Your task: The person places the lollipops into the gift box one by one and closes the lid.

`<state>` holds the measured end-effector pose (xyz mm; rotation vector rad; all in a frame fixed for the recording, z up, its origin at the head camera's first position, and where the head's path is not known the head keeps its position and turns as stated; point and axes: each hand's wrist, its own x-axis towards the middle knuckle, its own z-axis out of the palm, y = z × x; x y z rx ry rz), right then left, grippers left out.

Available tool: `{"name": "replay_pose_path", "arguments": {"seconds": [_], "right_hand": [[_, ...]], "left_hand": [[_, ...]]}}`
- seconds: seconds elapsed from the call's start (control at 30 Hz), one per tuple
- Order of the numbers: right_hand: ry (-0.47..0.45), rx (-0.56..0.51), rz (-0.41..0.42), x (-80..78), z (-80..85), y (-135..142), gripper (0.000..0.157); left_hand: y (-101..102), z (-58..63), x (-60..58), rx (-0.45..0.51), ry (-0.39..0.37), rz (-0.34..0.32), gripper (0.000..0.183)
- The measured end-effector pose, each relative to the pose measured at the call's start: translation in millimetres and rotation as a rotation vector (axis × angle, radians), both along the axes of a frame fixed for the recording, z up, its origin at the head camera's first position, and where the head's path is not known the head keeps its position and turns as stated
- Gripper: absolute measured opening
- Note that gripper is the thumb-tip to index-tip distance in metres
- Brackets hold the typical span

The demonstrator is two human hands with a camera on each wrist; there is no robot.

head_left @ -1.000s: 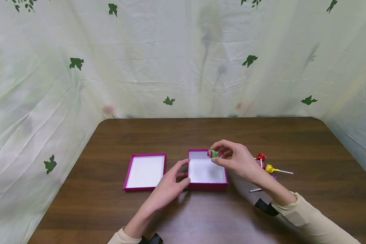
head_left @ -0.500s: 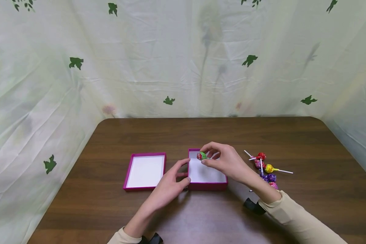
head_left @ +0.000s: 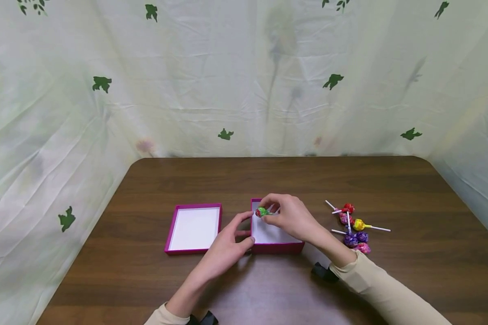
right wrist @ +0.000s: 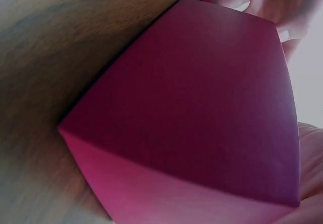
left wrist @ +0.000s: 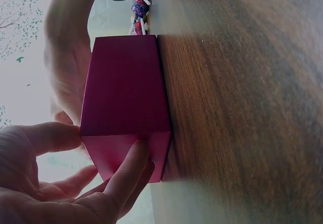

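My right hand pinches a lollipop with a green and red wrapper over the open magenta box. The box is white inside, and part of its interior is hidden behind that hand. Against the box's left side rests my left hand, its fingers extended and touching the wall. In the left wrist view, those fingers lie on the side face of the box. The right wrist view is filled mostly by the outer wall of the box; the lollipop does not show there.
The shallow box lid, white inside with magenta edges, lies left of the box. Right of the box lies a pile of several lollipops in red, yellow, purple and pink wrappers. A pale curtain hangs behind the brown table.
My right hand has carried the lollipop leftward and slightly down, across the box to its left part. More of the lollipop pile is uncovered. My left hand stays against the box.
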<state>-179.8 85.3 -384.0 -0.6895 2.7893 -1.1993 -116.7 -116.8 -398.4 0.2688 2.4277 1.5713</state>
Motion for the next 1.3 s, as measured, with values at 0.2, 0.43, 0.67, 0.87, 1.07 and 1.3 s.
{"name": "replay_pose_path", "arguments": {"seconds": [0.2, 0.43, 0.67, 0.87, 1.07, 1.3], "right_hand": [[-0.047, 0.066, 0.006, 0.4, 1.1, -8.5, 0.023], [-0.033, 0.093, -0.056, 0.6, -1.3, -17.3, 0.02], [-0.019, 0.128, -0.087, -0.6, -9.0, -21.3, 0.02], [0.006, 0.161, -0.09, -6.9, -14.0, -22.0, 0.02], [0.023, 0.165, -0.091, -9.5, -16.3, -22.8, 0.021], [0.02, 0.157, -0.084, -8.0, -16.1, -23.1, 0.023]], "left_hand": [[0.6, -0.5, 1.0, 0.017, 0.01, 0.012, 0.055], [0.7, -0.4, 1.9, 0.039, -0.005, 0.013, 0.055], [1.9, 1.4, 1.1, 0.019, -0.006, 0.013, 0.056], [3.4, 2.7, -0.8, -0.004, -0.006, 0.012, 0.056], [3.6, 1.7, -1.4, -0.016, 0.015, 0.012, 0.056], [3.9, -0.4, -1.0, -0.007, 0.022, 0.022, 0.056]]}}
